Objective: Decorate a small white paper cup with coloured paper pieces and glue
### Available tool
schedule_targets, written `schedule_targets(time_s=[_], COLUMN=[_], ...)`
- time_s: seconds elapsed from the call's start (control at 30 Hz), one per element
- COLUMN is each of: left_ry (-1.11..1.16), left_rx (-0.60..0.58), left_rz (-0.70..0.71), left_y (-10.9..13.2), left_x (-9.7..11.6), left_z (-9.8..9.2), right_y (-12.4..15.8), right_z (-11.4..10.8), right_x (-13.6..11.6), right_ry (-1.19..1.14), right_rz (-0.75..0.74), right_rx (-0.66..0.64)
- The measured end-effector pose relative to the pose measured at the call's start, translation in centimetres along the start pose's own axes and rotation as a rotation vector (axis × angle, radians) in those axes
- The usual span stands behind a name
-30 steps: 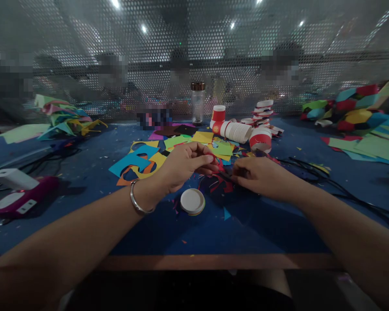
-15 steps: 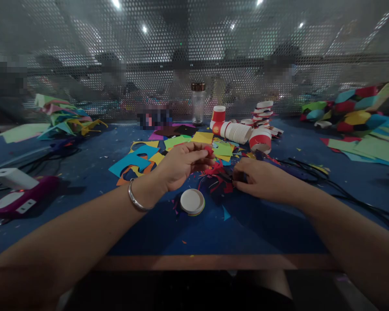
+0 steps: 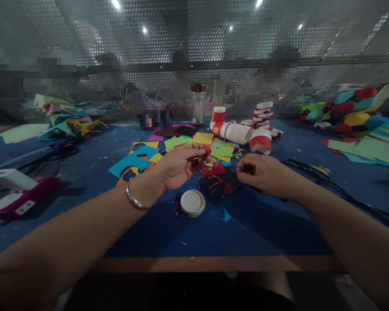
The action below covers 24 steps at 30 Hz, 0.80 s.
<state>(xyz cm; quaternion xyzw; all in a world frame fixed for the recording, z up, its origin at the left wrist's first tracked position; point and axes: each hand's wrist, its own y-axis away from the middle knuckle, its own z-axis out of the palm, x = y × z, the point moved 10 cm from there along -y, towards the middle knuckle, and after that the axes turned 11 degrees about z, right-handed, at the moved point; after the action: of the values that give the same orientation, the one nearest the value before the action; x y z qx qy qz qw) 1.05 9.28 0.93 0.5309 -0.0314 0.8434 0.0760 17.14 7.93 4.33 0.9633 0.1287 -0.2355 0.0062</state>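
Fingers: left hand (image 3: pixel 178 166) pinches small red paper scrap (image 3: pixel 207 150) | right hand (image 3: pixel 262 172) curled, contents unclear | round white lid (image 3: pixel 192 202) near

The left hand (image 3: pixel 178 166) pinched a tiny red scrap (image 3: pixel 207 150), too small to tell its shape. The right hand (image 3: pixel 262 172) was curled shut, and its fingers hid whatever was inside. Both arms ran off the bottom edge. The people (image 3: pixel 278 69) behind the mesh screen (image 3: pixel 194 56) were only blurry shapes. A blurred patch (image 3: pixel 154 117) covered something near the glass jar (image 3: pixel 198 103). The black cable (image 3: pixel 350 194) ran off the right edge. The purple device (image 3: pixel 16 201) on the left was too dark to name.
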Motion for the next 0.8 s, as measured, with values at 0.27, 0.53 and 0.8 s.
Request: schedule_targets(time_s=[0.27, 0.53, 0.8], left_ry=[0.047, 0.069, 0.07], left_rx=[0.049, 0.015, -0.006], left_rz=[-0.04, -0.04, -0.058], left_y=[0.3, 0.4, 0.7], left_x=[0.1, 0.2, -0.1], left_z=[0.3, 0.8, 1.1], right_y=[0.8, 1.6, 1.6], right_z=[-0.3, 1.1, 1.5], right_x=[0.3, -0.4, -0.9], right_ry=[-0.631, -0.886, -0.941], right_rz=[0.127, 0.19, 0.168], right_rx=[-0.071, -0.201, -0.221])
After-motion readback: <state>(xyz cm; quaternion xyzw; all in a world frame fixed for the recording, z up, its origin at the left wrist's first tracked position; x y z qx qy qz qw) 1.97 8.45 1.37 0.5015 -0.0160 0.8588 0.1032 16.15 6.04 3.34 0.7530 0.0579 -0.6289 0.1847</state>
